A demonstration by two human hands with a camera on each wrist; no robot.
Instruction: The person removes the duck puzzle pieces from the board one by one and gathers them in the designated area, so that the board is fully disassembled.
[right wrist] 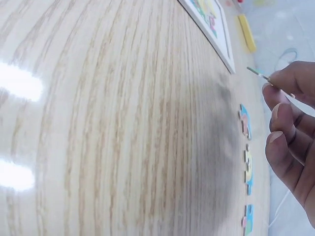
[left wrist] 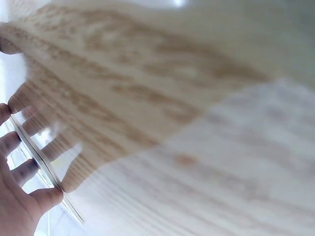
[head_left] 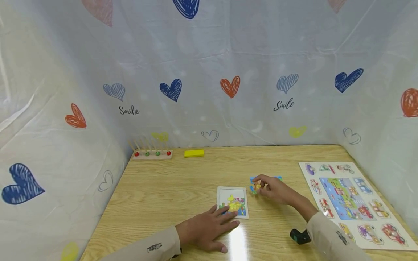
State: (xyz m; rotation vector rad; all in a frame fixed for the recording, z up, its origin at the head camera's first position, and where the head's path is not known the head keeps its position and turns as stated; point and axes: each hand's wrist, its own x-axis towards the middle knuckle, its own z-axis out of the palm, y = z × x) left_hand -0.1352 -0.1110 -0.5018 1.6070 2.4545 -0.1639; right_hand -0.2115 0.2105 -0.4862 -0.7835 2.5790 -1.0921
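Observation:
A small white-framed puzzle tray point(head_left: 232, 187) lies on the table, partly filled with colourful jigsaw pieces and a yellow figure. My left hand point(head_left: 206, 229) rests with spread fingers over its lower left edge, and the fingertips cover part of the picture. To the right of the tray, my right hand point(head_left: 275, 189) pinches a jigsaw piece point(head_left: 257, 185) between thumb and fingers. In the right wrist view this piece point(right wrist: 257, 72) appears edge-on, raised above the tabletop. Several loose blue-edged pieces point(right wrist: 248, 169) lie beneath that hand, partly hidden by it in the head view.
A large picture puzzle board point(head_left: 308, 181) with vehicles lies at the right. A wooden peg rack point(head_left: 151, 156) with red and green beads and a yellow block point(head_left: 194, 153) stand at the back left. A dark object point(head_left: 299, 236) sits beside the right sleeve.

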